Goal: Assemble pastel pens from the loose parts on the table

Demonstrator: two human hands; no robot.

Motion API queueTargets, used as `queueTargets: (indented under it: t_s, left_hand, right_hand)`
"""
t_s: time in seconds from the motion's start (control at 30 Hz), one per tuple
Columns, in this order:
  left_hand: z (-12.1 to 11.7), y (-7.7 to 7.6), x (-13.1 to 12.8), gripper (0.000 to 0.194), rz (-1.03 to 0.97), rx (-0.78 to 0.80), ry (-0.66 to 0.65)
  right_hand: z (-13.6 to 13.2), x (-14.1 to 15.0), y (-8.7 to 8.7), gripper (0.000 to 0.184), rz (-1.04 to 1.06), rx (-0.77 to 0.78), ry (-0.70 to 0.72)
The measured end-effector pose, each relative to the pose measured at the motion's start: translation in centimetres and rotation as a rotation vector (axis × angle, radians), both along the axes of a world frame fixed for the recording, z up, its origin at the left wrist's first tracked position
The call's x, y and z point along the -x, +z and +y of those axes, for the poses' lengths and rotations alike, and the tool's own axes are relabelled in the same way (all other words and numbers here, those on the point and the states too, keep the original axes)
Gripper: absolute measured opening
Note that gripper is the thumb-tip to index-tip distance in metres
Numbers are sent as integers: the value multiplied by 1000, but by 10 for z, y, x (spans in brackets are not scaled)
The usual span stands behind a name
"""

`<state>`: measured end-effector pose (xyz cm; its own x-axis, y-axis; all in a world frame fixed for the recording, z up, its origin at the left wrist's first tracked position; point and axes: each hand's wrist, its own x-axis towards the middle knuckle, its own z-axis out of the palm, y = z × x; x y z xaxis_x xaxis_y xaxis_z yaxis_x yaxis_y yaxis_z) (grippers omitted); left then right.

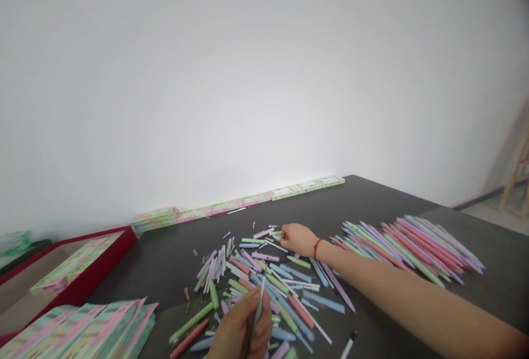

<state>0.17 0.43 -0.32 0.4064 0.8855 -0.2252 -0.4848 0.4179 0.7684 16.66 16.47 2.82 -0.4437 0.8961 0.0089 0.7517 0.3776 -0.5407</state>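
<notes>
Near the bottom middle, my left hand is closed around a slim pen with a greenish barrel and a white upper end. My right hand, with a red cord at its wrist, reaches to the far side of a loose pile. Its fingers are curled down by a light green pen part; whatever they grip is hidden. Between and around both hands lie scattered pen parts in green, blue, purple and red, such as a purple cap, a blue barrel and a white refill.
Rows of pastel pens lie at the right. Flat printed boxes line the wall. At the left are a red-sided box holding printed packs and a stack of pastel packets. The dark tabletop shows around the pile.
</notes>
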Motion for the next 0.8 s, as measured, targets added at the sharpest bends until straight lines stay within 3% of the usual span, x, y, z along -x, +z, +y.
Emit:
queueTargets:
  t_s: [0.17,0.3,0.47,0.8]
  left_hand:
    - [-3,3,-6,25,33,-37,41]
    - [-3,-4,-7,27,68,-115,30]
    - [1,-14,-4,31,160,-223,-7]
    - [-1,-15,-5,29,172,-231,-26]
  right_hand:
    - [-43,-6,14,30,394,177,61]
    - [-77,-10,17,26,655,234,85]
    - [-86,-11,12,23,1058,322,89]
    - [-105,-2,7,10,947,386,190]
